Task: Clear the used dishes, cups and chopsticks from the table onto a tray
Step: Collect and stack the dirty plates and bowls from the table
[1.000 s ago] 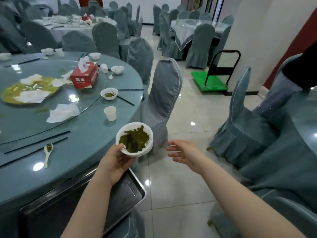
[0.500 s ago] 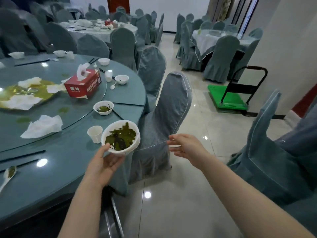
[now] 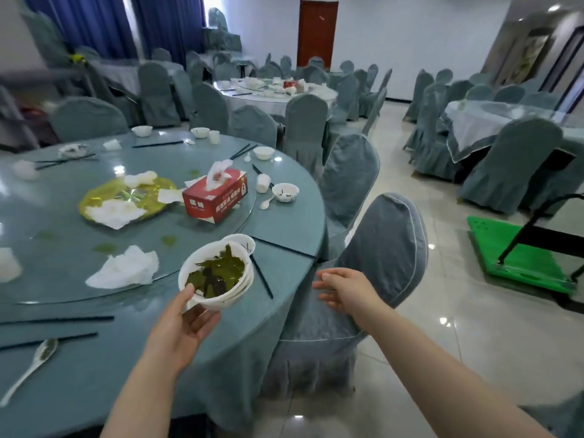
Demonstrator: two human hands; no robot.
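Banquet hall, pale tiled floor, grey-blue covered chairs; nearest surface is one round table with a teal cloth [image 3: 94, 374] and a glass turntable.

Item 1: my left hand [image 3: 177, 333], over the table's near edge, thumb hooked on the rim and fingers curled beneath a stack of white bowls [image 3: 218, 276]. The top bowl holds dark green leaves; lower rims show at the side, exact number cannot be told.

Item 2: my right hand [image 3: 344, 290], fingers loosely extended, holding nothing, in the air in front of the nearest chair back [image 3: 385, 248].

Item 3: one small white bowl [image 3: 243, 240] on the table, partly hidden just behind the held stack.

Item 4: one white bowl with dark scraps [image 3: 285, 191], one white cup [image 3: 263, 183] and one white spoon [image 3: 266, 203] grouped near the right edge.

Item 5: three further white bowls along the far edge, at [image 3: 264, 152], [image 3: 200, 132] and [image 3: 142, 130].

Item 6: one white spoon with green residue [image 3: 31, 365] at near left, beside dark chopsticks [image 3: 57, 320].

Item 7: one red tissue box [image 3: 215, 194] and one gold foil platter [image 3: 126, 197] on the turntable; crumpled white napkins [image 3: 126, 267] nearby.

Item 8: one green platform trolley [image 3: 521, 254] on the floor, right.
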